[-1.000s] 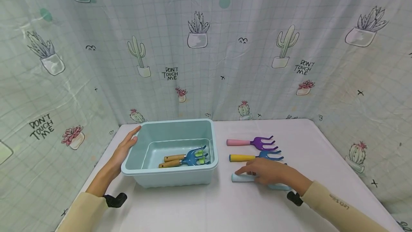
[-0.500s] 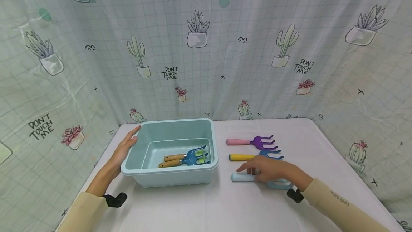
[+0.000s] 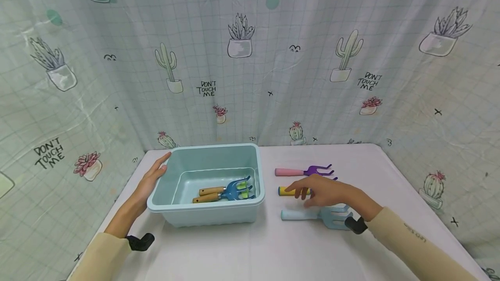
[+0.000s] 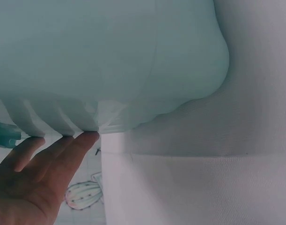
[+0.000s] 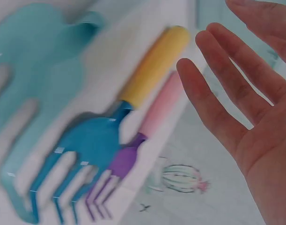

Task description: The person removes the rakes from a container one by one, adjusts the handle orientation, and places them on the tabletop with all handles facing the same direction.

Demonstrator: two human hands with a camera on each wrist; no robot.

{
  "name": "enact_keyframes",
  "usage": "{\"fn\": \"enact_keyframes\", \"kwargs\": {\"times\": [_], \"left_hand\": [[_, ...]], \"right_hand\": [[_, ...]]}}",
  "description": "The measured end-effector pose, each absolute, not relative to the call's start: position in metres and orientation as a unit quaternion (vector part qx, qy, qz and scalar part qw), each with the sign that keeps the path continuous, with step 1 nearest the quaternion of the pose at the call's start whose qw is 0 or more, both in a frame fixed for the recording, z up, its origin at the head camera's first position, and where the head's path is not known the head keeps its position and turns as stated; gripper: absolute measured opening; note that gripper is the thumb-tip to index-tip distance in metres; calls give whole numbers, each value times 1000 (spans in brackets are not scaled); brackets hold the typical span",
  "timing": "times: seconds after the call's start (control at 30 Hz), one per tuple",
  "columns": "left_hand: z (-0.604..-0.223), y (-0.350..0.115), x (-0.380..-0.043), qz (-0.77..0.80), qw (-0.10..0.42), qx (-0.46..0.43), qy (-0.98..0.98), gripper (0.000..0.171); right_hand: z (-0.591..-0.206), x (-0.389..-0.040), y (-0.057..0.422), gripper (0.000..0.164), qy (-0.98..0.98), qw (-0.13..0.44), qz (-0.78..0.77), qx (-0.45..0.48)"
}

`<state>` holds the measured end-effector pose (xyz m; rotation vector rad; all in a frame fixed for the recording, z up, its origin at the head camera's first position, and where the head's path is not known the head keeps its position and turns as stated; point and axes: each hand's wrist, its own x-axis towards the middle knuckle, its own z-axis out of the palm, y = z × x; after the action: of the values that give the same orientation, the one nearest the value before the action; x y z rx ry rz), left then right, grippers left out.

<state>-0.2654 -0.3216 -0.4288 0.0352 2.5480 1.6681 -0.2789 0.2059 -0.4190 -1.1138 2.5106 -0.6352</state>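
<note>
My left hand (image 3: 145,186) rests against the left side of a light-blue plastic bin (image 3: 207,214). In the left wrist view its straight fingers (image 4: 70,157) touch the bin's outer wall. My right hand (image 3: 326,191) hovers over a hand fork with a yellow handle (image 3: 284,191) and blue tines, holding nothing. The right wrist view shows its fingers extended, apart from the handles. Nearer me lies a light-blue hand fork (image 3: 300,215); farther back is one with a pink handle (image 3: 289,172) and purple tines, partly covered by my hand in the head view.
Inside the bin lie two tools with wooden handles, one a blue hand fork (image 3: 232,191), the other with green tines (image 3: 245,193). The white table (image 3: 242,255) meets a cactus-print curtain (image 3: 269,64) at the back and sides.
My right hand has left the light-blue fork's handle and moved back over the yellow-handled fork. The light-blue fork stays in place. My left hand and the bin have not moved.
</note>
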Motion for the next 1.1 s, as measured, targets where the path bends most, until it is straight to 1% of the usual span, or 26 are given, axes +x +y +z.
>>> {"fn": "enact_keyframes", "kwargs": {"times": [0.33,0.53,0.67,0.83,1.1], "left_hand": [[-428,-321,-264,548,42,12,836,65],[-426,-321,-261,549,41,17,835,64],[-426,-320,-261,548,42,21,835,62],[-426,-320,-263,546,41,17,837,62],[-428,-321,-264,547,37,27,836,62]], "right_hand": [[-374,-285,186,51,871,122,-216,-424],[-343,-290,164,45,877,101,-199,-425],[-326,-293,145,43,871,84,-198,-441],[-309,-299,116,44,855,69,-194,-475],[-291,-308,69,43,841,75,-163,-511]]}}
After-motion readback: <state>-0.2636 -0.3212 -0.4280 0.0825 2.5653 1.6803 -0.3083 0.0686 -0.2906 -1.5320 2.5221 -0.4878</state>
